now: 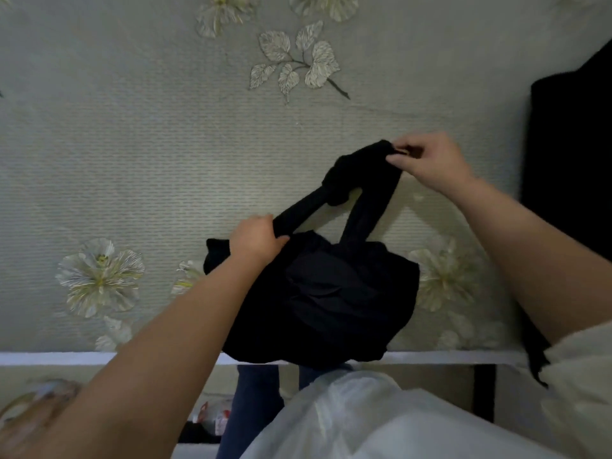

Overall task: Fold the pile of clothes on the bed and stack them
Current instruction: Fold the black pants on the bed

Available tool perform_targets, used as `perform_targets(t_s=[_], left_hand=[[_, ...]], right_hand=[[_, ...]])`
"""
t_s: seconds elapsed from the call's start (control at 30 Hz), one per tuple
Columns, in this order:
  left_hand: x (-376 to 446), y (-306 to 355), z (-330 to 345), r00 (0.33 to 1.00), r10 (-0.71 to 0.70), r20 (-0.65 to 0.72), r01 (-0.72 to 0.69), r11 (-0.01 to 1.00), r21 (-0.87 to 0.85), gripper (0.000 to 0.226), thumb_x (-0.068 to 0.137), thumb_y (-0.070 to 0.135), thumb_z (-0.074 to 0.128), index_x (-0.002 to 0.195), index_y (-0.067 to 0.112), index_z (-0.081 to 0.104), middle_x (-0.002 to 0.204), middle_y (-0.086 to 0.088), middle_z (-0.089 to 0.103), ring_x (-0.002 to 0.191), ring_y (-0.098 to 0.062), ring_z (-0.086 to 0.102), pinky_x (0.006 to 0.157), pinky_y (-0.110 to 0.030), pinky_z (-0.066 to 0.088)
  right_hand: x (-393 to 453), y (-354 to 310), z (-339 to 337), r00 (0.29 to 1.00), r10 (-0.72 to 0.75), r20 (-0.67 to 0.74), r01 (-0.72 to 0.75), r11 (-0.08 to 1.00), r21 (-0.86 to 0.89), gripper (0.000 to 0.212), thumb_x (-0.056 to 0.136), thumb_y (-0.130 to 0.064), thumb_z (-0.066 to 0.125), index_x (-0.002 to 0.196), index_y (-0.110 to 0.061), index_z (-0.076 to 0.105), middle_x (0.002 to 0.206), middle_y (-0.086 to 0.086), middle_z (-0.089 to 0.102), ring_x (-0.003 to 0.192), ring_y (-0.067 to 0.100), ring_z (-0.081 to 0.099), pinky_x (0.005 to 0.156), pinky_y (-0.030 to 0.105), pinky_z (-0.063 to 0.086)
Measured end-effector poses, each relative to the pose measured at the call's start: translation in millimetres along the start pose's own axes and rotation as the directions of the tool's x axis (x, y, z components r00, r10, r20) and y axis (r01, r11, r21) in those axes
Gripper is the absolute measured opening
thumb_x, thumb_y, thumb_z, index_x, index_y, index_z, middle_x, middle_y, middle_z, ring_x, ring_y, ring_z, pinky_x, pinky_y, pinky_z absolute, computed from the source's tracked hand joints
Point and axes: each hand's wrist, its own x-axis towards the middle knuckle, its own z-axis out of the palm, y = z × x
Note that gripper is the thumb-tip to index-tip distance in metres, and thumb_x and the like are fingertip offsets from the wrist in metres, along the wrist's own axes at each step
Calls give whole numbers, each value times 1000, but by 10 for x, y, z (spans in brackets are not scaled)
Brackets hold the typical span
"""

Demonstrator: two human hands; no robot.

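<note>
I hold a black garment [318,293] bunched at the near edge of the bed [165,160], its bulk resting on the pale floral bedspread and hanging slightly over the white bed edge. My left hand [256,238] grips one twisted, sleeve-like strand at the garment's far left side. My right hand [427,160] pinches the end of the strand, lifted beyond the garment and to its right. The strand looks knotted or twisted between my hands. Another black cloth [573,154] lies to the right of the garment, apart from it. Nearer than the garment, my pale top [381,422] and blue trousers [251,409] show.
</note>
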Motion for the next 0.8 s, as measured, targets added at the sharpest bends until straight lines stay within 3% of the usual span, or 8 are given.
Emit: perform_targets(t_s=[0.07, 0.13, 0.27, 0.33, 0.4, 0.53, 0.67, 0.8], left_hand=[[15, 139, 40, 1000, 28, -1, -28, 999, 47, 31, 94, 32, 45, 106, 8, 60, 107, -13, 63, 98, -29, 57, 74, -31, 39], [20, 227, -59, 993, 108, -43, -111, 989, -93, 29, 95, 28, 45, 103, 5, 62, 104, -15, 64, 98, -30, 58, 78, -33, 42], [-58, 267, -849, 949, 250, -192, -297, 912, -284, 22, 93, 20, 50, 95, 1, 60, 85, -17, 59, 85, -28, 56, 66, -31, 35], [-183, 308, -1397, 918, 330, -219, -380, 888, -257, 19, 94, 20, 47, 89, 5, 57, 72, -6, 51, 72, -23, 50, 57, -29, 27], [-340, 390, -1905, 876, 378, -300, -449, 866, -219, 19, 96, 18, 44, 80, 11, 50, 64, 1, 44, 63, -17, 43, 54, -27, 25], [-721, 595, -2787, 759, 339, -555, -506, 844, -177, 21, 97, 15, 41, 78, 9, 48, 62, -1, 42, 57, -15, 40, 48, -21, 28], [-1179, 695, -3505, 556, 191, -809, -601, 764, -233, 22, 97, 14, 40, 84, 5, 54, 73, -12, 49, 70, -20, 46, 57, -27, 24], [-1660, 581, -3869, 389, 244, -888, -665, 742, -88, 22, 97, 11, 42, 79, 5, 53, 66, -5, 46, 67, -20, 44, 55, -27, 19]], right_hand=[[-112, 113, -256, 998, 41, -39, -40, 999, 15, 25, 81, -2, 65, 105, 4, 66, 100, 24, 67, 76, -1, 58, 69, 10, 36], [-177, 178, -473, 994, 73, -85, -71, 997, 23, 27, 82, -2, 65, 107, 5, 65, 101, 25, 66, 79, 2, 56, 69, 8, 38], [-184, 117, -867, 973, 51, -227, -44, 998, 35, 27, 83, -1, 63, 109, 8, 63, 106, 24, 65, 66, -29, 49, 71, -3, 36], [-132, -71, -1086, 951, 30, -308, -28, 1000, 10, 26, 85, -4, 61, 109, 6, 64, 106, 23, 65, 79, -18, 58, 70, -3, 35], [-75, -361, -1320, 919, -8, -395, 14, 1000, 12, 25, 86, -6, 59, 110, 3, 64, 106, 21, 66, 96, 17, 64, 69, 4, 35], [-20, -1134, -1899, 786, -119, -606, 159, 987, 11, 24, 87, -7, 57, 108, 0, 66, 105, 20, 66, 97, 25, 59, 74, 16, 36], [-94, -1881, -2479, 649, -205, -732, 239, 969, -59, 25, 86, -9, 58, 108, 0, 66, 104, 29, 57, 100, 34, 53, 83, 25, 33], [-336, -2371, -2800, 556, -147, -818, 367, 927, 83, 23, 83, -4, 59, 103, 3, 67, 94, 12, 61, 101, 30, 53, 90, 25, 36]])
